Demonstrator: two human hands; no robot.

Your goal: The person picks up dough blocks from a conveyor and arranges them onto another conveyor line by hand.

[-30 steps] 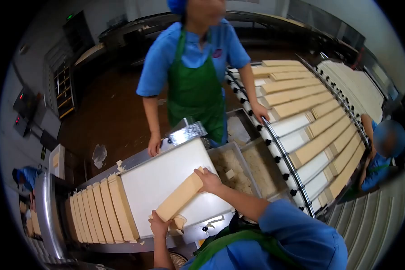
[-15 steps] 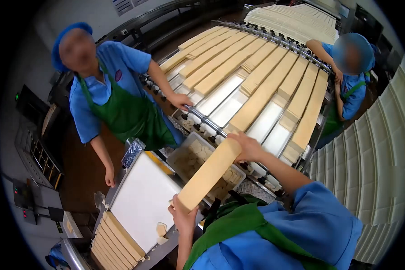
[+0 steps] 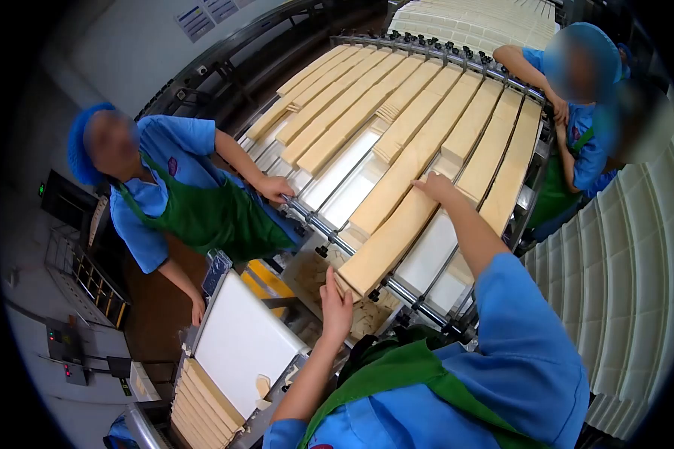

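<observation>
A long pale-yellow stack of thin sheets (image 3: 386,247), which look like dough, lies slantwise across the front rail of the conveyor. My left hand (image 3: 337,305) holds its near end, with the fingers against the end and underside. At its far end, my right hand (image 3: 440,188) grips the stack from above, and part of that grip is hidden. More pale stacks (image 3: 404,176) lie lengthwise in the white lanes beside it. Under the near end, a bin of broken pale scraps (image 3: 363,318) is partly covered.
A metal rail (image 3: 329,232) runs along the conveyor's front. A white board (image 3: 243,329), with pale stacks (image 3: 202,400) at its lower end, stands at left. One co-worker (image 3: 195,194) touches the rail; another (image 3: 577,127) leans at the far right. Pale ridged sheets (image 3: 599,277) hang at right.
Both my hands have carried the stack from above the scrap bin forward onto the conveyor. My right hand now reaches farther over the lanes. The view has shifted a little.
</observation>
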